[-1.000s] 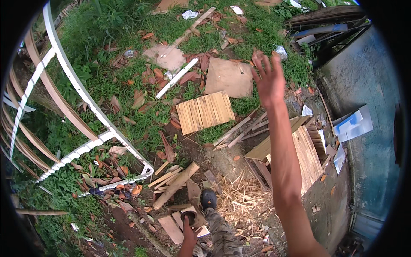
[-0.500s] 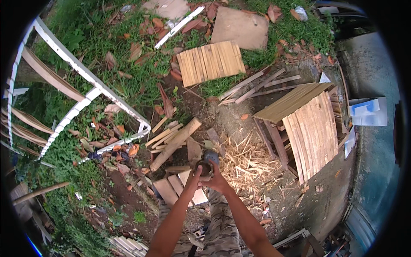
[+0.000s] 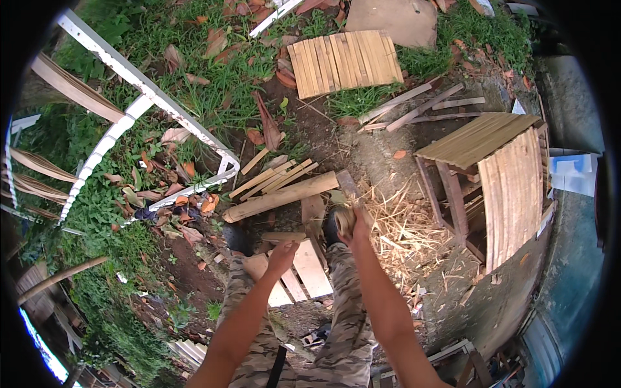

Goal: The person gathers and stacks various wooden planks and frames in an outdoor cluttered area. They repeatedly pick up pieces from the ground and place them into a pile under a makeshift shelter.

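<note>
My right hand (image 3: 361, 231) is closed around a small round brownish thing with a hollow middle (image 3: 345, 221), like a roll or a cup; its exact kind I cannot make out. It is held beside my right shoe (image 3: 331, 226). My left hand (image 3: 282, 257) has its fingers curled together just over a low wooden slatted piece (image 3: 312, 268) between my legs. Whether it touches the slats or pinches something small cannot be told. A thick bamboo pole (image 3: 281, 197) lies just beyond my feet.
To the right stands a small wooden frame with bamboo-slat panels (image 3: 511, 194), near shavings (image 3: 404, 226). Ahead lie a flat slatted panel (image 3: 346, 63), loose strips (image 3: 420, 107) and a brown board (image 3: 392, 22). A white metal frame (image 3: 123, 68) stands on the left over grass.
Both hands held the round thing together; now they are apart. My right hand has carried it to the right, while my left hand has let go and moved left over the slatted piece.
</note>
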### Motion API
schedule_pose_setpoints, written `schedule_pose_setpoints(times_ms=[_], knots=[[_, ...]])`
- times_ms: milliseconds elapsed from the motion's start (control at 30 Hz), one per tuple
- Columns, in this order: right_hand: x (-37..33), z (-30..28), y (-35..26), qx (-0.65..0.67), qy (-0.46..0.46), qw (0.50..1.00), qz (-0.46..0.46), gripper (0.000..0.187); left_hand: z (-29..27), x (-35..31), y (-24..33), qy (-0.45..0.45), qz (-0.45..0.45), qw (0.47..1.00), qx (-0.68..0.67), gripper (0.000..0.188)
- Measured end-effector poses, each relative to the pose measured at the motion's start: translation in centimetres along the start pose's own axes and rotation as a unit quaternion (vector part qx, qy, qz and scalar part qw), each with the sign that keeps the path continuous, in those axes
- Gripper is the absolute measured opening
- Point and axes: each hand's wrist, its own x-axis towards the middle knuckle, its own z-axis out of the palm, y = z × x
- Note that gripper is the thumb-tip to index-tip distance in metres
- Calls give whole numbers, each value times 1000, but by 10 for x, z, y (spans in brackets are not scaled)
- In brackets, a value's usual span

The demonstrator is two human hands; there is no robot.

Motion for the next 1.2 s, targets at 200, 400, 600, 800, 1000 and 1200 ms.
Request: schedule_pose_setpoints(times_ms=[200, 400, 600, 800, 1000, 1200], knots=[[37, 162, -34, -9, -161, 964, -211, 41, -73, 101, -27, 122, 108, 963, 216, 60], [131, 174, 38, -788, -54, 552, -268, 67, -128, 197, -42, 87, 118, 839, 524, 87], [188, 136, 96, -888, 0, 314, -336, 85, -122, 209, -96, 91, 170, 885, 425, 84], [188, 104, 115, -873, 3, 330, -358, 64, -120, 229, -101, 60, 106, 915, 385, 45], [235, 126, 124, -861, -24, 389, -328, 37, -106, 290, -99, 209, 244, 852, 413, 21], [275, 167, 149, -840, -49, 300, -450, 22, -123, 324, -107, 135, 299, 779, 535, 19]])
